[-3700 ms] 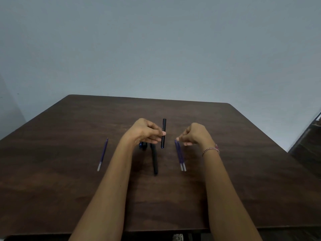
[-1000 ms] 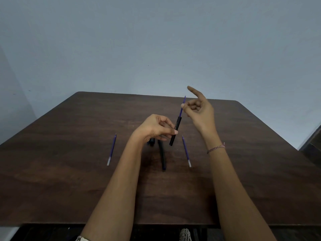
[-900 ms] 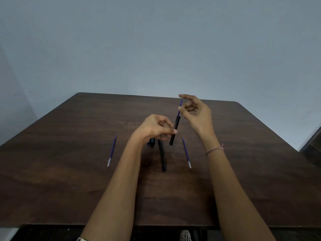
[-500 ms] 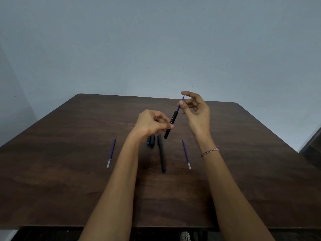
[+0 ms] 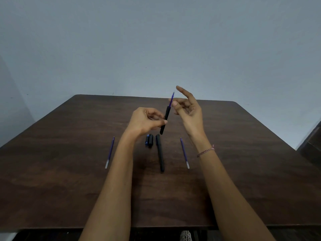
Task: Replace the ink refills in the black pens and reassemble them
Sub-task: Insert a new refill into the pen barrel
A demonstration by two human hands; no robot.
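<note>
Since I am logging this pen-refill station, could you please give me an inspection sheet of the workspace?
Surface: dark wooden table.
Job's things: black pen barrel held tilted, blue refill sticking out of its top; second black pen lying flat; cap pieces beside it; loose refill on the left; loose refill on the right.
Clutter: nothing seen.
Hands: left hand grips the barrel; right hand pinches the refill, forefinger raised.
Cables: nothing seen.
Surroundings: plain grey wall; dark object at the right edge, unclear what.
</note>
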